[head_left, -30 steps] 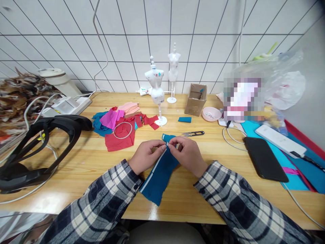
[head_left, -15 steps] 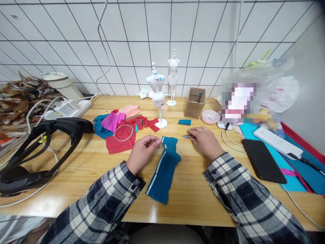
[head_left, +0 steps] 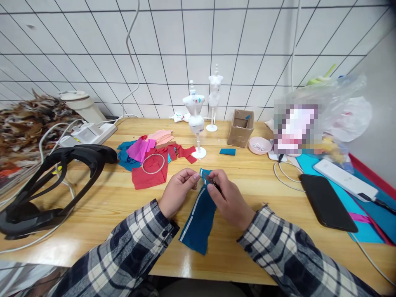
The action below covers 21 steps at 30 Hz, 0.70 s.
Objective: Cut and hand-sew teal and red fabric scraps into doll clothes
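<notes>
A strip of teal fabric lies lengthwise on the table before me, with white tape-like strips along its left edge. At its upper left corner my left hand is closed in a pinch; whatever sits between the fingertips is too small to make out. My right hand grips small thread snips with dark handles. Their blades point left over the top of the fabric, close to the left fingertips. The right fingers cover part of the fabric's upper right side.
Red fabric pieces with a hoop lie left. Two small white dress forms stand behind, near a cardboard box and a pink bowl. A black headset is far left; a phone lies right.
My right hand has picked up the snips from the table and brought them left to the fabric's top. My left hand stays pinched at the corner. The view has shifted slightly.
</notes>
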Available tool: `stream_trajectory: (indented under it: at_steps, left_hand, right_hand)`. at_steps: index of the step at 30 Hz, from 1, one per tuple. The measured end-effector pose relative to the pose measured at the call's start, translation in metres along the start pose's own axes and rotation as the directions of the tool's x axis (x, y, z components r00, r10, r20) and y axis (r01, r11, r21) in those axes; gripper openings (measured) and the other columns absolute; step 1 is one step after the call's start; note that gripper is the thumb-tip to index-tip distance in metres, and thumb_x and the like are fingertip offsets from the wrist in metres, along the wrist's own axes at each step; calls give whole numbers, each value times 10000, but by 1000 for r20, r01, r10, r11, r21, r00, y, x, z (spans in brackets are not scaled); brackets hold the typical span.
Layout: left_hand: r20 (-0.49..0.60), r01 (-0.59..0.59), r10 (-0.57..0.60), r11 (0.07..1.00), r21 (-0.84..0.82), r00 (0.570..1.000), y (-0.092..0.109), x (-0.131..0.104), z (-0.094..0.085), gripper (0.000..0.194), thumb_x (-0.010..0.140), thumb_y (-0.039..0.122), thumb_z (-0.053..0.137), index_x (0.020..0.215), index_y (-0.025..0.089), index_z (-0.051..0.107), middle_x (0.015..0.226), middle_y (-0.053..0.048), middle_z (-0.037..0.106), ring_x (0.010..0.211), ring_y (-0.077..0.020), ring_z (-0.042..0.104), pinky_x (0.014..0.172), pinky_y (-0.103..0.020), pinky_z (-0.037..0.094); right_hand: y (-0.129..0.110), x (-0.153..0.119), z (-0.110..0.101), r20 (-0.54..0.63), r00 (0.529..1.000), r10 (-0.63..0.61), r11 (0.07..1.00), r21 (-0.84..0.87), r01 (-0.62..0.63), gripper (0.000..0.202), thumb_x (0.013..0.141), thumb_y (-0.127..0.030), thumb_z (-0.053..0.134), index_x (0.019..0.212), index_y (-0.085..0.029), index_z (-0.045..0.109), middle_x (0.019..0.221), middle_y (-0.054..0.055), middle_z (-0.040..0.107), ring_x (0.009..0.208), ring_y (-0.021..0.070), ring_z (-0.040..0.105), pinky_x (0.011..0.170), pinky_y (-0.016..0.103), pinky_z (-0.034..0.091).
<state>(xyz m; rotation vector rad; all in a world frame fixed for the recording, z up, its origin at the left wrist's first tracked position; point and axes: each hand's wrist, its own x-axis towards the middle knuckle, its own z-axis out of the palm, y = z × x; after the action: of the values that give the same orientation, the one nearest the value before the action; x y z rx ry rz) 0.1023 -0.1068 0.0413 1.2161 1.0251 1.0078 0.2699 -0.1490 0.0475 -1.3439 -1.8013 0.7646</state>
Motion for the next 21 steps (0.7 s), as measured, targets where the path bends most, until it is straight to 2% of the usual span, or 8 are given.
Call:
stream_trajectory:
  at_steps: [4, 8, 14, 18, 21]
  left_hand:
    - [7, 19, -19, 1000, -21, 1000, 1, 0, 0, 293, 746, 435, 715, 774, 163, 610, 644, 31, 544, 609, -100, 482, 617, -225, 404]
    - [37, 39, -38, 999, -24, 999, 2, -1, 2, 273, 753, 417, 711, 759, 162, 615, 653, 30, 559, 617, -102, 484, 632, -232, 402]
    - [39, 64, -61, 996, -56, 997, -1, -1, 4, 262, 731, 401, 732, 762, 164, 626, 659, 31, 574, 615, -101, 487, 632, -230, 399]
    - [40, 74, -71, 994, -77, 997, -4, 0, 3, 255, 731, 392, 740, 787, 164, 640, 668, 32, 577, 623, -95, 492, 633, -222, 397]
    - [42, 83, -79, 991, -104, 996, -7, -1, 5, 241, 741, 381, 738, 794, 165, 646, 673, 33, 575, 630, -88, 490, 634, -212, 390]
  right_hand:
    - [3, -4, 14, 11, 1000, 15, 993, 115, -16, 256, 1008, -390, 268, 938, -225, 451, 668, -37, 494, 603, 139, 516, 571, 256, 386]
    - [11, -4, 19, 13, 999, 39, 981, 192, -41, 275, 1009, -430, 257, 952, -229, 436, 701, -34, 498, 571, 124, 520, 537, 244, 406]
    - [12, -5, 24, 87, 992, 91, 952, 284, -113, 292, 1001, -472, 254, 961, -235, 419, 695, -47, 463, 472, 98, 513, 431, 207, 409]
    - [12, -5, 26, 101, 988, 116, 947, 289, -141, 297, 995, -485, 263, 971, -234, 421, 698, -49, 460, 455, 95, 527, 399, 198, 400]
    - [10, -5, 27, 70, 990, 120, 962, 239, -133, 286, 999, -464, 269, 973, -230, 430, 723, -41, 485, 464, 92, 526, 417, 201, 394]
